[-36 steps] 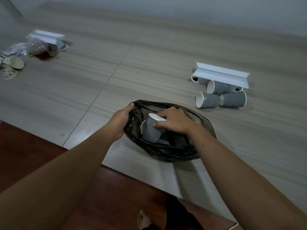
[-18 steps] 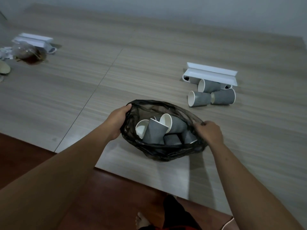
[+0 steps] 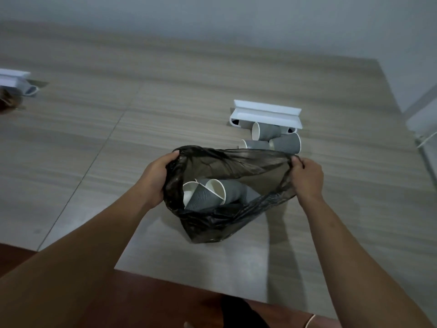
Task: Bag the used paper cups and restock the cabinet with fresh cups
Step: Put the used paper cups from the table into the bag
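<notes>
**Both hands on the bag, mouth held wide**

Head view, the only one I have: I'm looking down on a black plastic bag [image 3: 227, 209] sitting on the wood-grain table [image 3: 118, 150], close to its near edge. The left hand [image 3: 153, 181] grasps the bag's left rim, fingers curled over the plastic. The right hand [image 3: 307, 178] pinches the bag's right rim, knuckles bunched, plastic gathered between fingers and thumb. Between the two hands the far side of the rim runs taut and the mouth gapes open toward me.

Inside the bag, on its left, I count at least two grey ribbed paper cups [image 3: 212, 192] lying tilted, white insides facing up and toward me, touching each other; more grey shows behind them, but I cannot tell how many.

Just beyond the bag's far rim, three more grey cups [image 3: 272, 140] lie on their sides in a tight cluster, touching one another. The rearmost of them sits against a white plastic holder [image 3: 267, 112] lying on the table right behind.

Well off to the left of the bag, at the frame's edge, there's a second white holder [image 3: 14, 78] with something brownish [image 3: 9, 102] beside it, too blurred to name.

Below the bag, past the table's near edge, reddish-brown floor [image 3: 165, 304]
</notes>
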Motion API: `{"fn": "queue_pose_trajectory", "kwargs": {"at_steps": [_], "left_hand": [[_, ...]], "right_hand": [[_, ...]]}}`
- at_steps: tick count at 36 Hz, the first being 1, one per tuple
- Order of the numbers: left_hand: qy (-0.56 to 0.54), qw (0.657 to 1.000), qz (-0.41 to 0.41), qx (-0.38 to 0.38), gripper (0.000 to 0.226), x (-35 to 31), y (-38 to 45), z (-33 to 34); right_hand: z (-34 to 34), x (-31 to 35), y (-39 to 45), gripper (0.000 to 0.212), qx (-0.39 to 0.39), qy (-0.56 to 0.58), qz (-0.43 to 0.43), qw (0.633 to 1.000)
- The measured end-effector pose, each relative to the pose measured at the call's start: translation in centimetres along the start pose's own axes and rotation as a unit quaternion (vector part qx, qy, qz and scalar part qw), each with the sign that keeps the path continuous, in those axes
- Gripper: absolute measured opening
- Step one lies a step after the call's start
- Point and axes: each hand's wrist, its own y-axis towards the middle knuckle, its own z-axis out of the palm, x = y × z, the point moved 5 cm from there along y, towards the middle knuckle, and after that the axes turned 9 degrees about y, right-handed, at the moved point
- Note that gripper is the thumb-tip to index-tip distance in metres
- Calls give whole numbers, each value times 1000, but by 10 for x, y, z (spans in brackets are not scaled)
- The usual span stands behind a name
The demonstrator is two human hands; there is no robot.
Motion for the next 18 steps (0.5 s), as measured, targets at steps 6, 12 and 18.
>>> {"fn": "queue_pose_trajectory", "kwargs": {"at_steps": [6, 12, 18], "left_hand": [[-49, 999, -1, 0, 29, -8, 15, 14], [-53, 999, 1, -10, 41, -16, 32, 16], [-47, 999, -6, -27, 41, -17, 40, 12]], "right_hand": [[5, -14, 19, 49, 116, -72, 19, 990], [58, 18, 58, 46, 189, -202, -136, 951], [127, 26, 75, 68, 286, -390, -253, 838]]}}
